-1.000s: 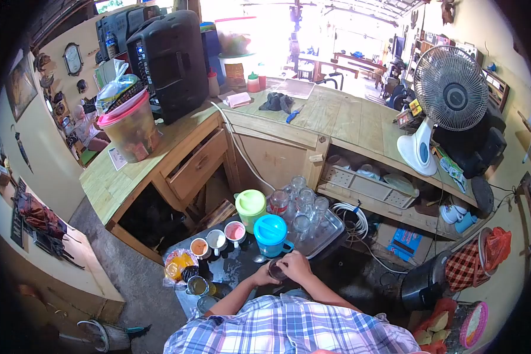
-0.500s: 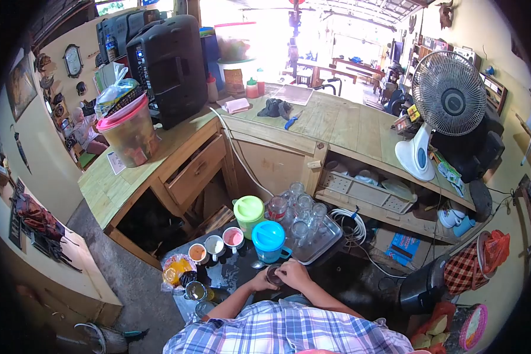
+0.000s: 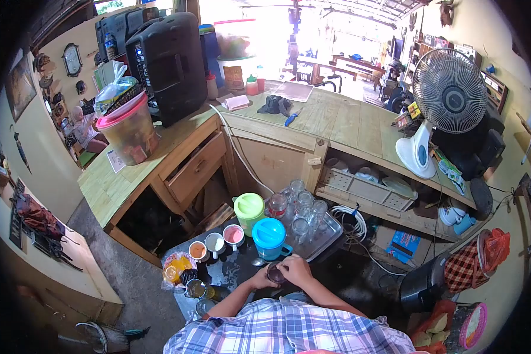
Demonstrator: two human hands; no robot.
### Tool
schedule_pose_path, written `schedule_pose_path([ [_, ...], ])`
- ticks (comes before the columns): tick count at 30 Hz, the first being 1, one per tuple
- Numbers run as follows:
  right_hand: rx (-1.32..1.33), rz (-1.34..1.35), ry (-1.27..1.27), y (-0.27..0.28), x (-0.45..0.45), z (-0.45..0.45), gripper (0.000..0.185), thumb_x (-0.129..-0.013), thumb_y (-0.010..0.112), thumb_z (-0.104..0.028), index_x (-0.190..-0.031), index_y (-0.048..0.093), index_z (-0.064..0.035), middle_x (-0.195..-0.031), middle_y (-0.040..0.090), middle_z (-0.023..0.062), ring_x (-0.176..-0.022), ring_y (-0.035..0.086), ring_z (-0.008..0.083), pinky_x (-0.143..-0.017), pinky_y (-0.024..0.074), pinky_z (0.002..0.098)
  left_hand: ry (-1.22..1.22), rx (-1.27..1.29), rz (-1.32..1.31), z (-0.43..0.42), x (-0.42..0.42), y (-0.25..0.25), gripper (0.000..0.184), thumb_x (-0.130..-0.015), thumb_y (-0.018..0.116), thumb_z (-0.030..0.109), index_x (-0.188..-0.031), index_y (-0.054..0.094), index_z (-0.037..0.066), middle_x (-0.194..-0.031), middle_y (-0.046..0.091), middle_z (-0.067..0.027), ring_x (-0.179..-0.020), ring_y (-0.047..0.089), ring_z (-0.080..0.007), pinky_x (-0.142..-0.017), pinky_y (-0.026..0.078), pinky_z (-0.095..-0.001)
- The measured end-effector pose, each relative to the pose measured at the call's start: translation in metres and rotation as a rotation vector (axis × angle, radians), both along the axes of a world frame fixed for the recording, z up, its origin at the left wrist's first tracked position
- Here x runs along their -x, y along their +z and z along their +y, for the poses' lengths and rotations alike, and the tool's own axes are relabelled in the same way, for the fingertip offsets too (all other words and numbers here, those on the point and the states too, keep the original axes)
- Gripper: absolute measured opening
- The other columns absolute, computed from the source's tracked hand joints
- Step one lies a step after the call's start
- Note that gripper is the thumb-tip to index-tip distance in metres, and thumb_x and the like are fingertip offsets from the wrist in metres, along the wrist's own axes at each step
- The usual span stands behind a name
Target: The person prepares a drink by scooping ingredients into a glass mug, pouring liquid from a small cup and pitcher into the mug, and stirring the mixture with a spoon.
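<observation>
Close in front of my body, my left hand (image 3: 261,278) is wrapped round the side of a glass (image 3: 274,273) that looks dark inside. My right hand (image 3: 295,270) is closed at the glass's rim from the other side; whether its fingers pinch something small there I cannot make out. Just beyond the hands stands a blue lidded pitcher (image 3: 269,238), with a spoon (image 3: 258,262) lying at its foot. A green lidded pitcher (image 3: 249,212) is behind it. Three cups, one orange inside (image 3: 198,251), one white inside (image 3: 215,242) and one pink inside (image 3: 233,235), line up to the left.
Several clear glasses (image 3: 304,203) crowd a metal tray (image 3: 327,239) to the right. A bag of something orange (image 3: 176,269) and a glass jar (image 3: 196,288) sit left on the dark table. Beyond are a wooden counter (image 3: 336,115), a fan (image 3: 451,94) and a speaker (image 3: 171,68).
The view has shifted very slightly. Both hands stay at the glass, with the right fingers moved a little at its rim.
</observation>
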State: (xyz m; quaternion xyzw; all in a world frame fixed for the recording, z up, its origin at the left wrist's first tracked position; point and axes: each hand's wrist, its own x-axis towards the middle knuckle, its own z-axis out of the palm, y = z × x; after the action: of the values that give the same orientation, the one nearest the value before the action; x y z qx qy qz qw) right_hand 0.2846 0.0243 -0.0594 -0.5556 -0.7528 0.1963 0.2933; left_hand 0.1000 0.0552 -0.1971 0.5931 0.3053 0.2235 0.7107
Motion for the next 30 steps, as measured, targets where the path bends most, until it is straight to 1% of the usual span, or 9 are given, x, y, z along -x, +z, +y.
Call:
schedule_pose_path([
  [2, 0.005, -0.150, 0.018, 0.001, -0.002, 0.000, 0.018, -0.075, 0.069, -0.022, -0.072, 0.072, -0.0043, -0.076, 0.068, 0.0114, -0.075, 0.062, 0.0301, -0.071, 0.0505, 0.0409, -0.003, 0.021, -0.002, -0.001, 0.000, 0.003, 0.089, -0.058, 0.086, 0.006, -0.134, 0.042, 0.009, -0.125, 0.052, -0.0047, -0.116, 0.049, -0.0182, -0.102, 0.039, -0.0350],
  [9, -0.006, -0.072, -0.010, 0.002, -0.001, 0.002, 0.017, -0.075, 0.069, -0.022, -0.072, 0.072, -0.0049, -0.079, 0.068, 0.0108, -0.079, 0.062, 0.0308, -0.072, 0.0506, 0.0411, 0.004, -0.053, 0.040, -0.002, -0.001, 0.012, 0.091, -0.058, 0.086, 0.005, -0.136, 0.040, 0.009, -0.125, 0.052, -0.0039, -0.116, 0.049, -0.0177, -0.101, 0.040, -0.0355],
  [11, 0.181, -0.172, 0.021, 0.003, -0.002, 0.002, 0.016, -0.075, 0.069, -0.021, -0.073, 0.072, -0.0048, -0.080, 0.068, 0.0108, -0.078, 0.063, 0.0313, -0.072, 0.0507, 0.0412, 0.012, -0.047, 0.056, -0.003, 0.000, 0.009, 0.091, -0.058, 0.086, 0.005, -0.136, 0.039, 0.009, -0.125, 0.052, -0.0038, -0.116, 0.049, -0.0175, -0.101, 0.040, -0.0356],
  [14, -0.040, 0.023, 0.008, 0.002, -0.001, 0.002, 0.017, -0.075, 0.069, -0.021, -0.074, 0.072, -0.0047, -0.079, 0.068, 0.0118, -0.077, 0.062, 0.0322, -0.072, 0.0509, 0.0419, -0.006, 0.006, 0.018, -0.001, 0.000, 0.008, 0.092, -0.058, 0.085, 0.004, -0.137, 0.039, 0.009, -0.126, 0.052, -0.0039, -0.116, 0.049, -0.0175, -0.101, 0.040, -0.0357],
  [17, 0.096, -0.166, 0.049, -0.001, -0.004, 0.002, 0.018, -0.075, 0.069, -0.022, -0.074, 0.072, -0.0046, -0.079, 0.068, 0.0115, -0.077, 0.062, 0.0321, -0.071, 0.0509, 0.0419, -0.015, -0.018, -0.003, -0.002, 0.000, 0.004, 0.092, -0.058, 0.085, 0.003, -0.137, 0.039, 0.009, -0.126, 0.052, -0.0041, -0.117, 0.049, -0.0174, -0.102, 0.040, -0.0356],
  [20, 0.027, 0.016, 0.043, -0.003, -0.004, 0.004, 0.018, -0.074, 0.069, -0.023, -0.074, 0.072, -0.0049, -0.078, 0.068, 0.0117, -0.077, 0.062, 0.0322, -0.071, 0.0506, 0.0425, -0.017, 0.002, -0.033, 0.001, 0.000, -0.004, 0.092, -0.058, 0.085, 0.003, -0.137, 0.039, 0.009, -0.127, 0.052, -0.0042, -0.117, 0.049, -0.0173, -0.102, 0.039, -0.0358],
  [23, 0.044, -0.189, 0.057, -0.003, -0.005, 0.003, 0.018, -0.075, 0.069, -0.023, -0.074, 0.072, -0.0051, -0.077, 0.067, 0.0109, -0.076, 0.062, 0.0320, -0.070, 0.0503, 0.0430, -0.012, -0.031, -0.032, 0.000, -0.001, -0.002, 0.091, -0.058, 0.085, 0.004, -0.136, 0.039, 0.009, -0.126, 0.052, -0.0042, -0.117, 0.049, -0.0174, -0.102, 0.039, -0.0356],
  [26, 0.070, -0.018, 0.044, -0.003, -0.004, 0.003, 0.017, -0.075, 0.069, -0.022, -0.074, 0.072, -0.0058, -0.075, 0.067, 0.0096, -0.076, 0.062, 0.0309, -0.070, 0.0504, 0.0426, -0.001, -0.013, -0.018, -0.001, 0.001, 0.004, 0.091, -0.057, 0.086, 0.005, -0.136, 0.039, 0.008, -0.126, 0.052, -0.0042, -0.117, 0.049, -0.0173, -0.102, 0.039, -0.0355],
  [30, -0.026, -0.092, 0.026, -0.004, -0.004, 0.004, 0.017, -0.075, 0.069, -0.023, -0.074, 0.072, -0.0057, -0.075, 0.067, 0.0094, -0.075, 0.062, 0.0305, -0.070, 0.0505, 0.0420, -0.011, -0.065, -0.010, 0.000, 0.000, 0.001, 0.092, -0.057, 0.087, 0.007, -0.136, 0.039, 0.008, -0.127, 0.052, -0.0045, -0.117, 0.048, -0.0174, -0.103, 0.038, -0.0357],
])
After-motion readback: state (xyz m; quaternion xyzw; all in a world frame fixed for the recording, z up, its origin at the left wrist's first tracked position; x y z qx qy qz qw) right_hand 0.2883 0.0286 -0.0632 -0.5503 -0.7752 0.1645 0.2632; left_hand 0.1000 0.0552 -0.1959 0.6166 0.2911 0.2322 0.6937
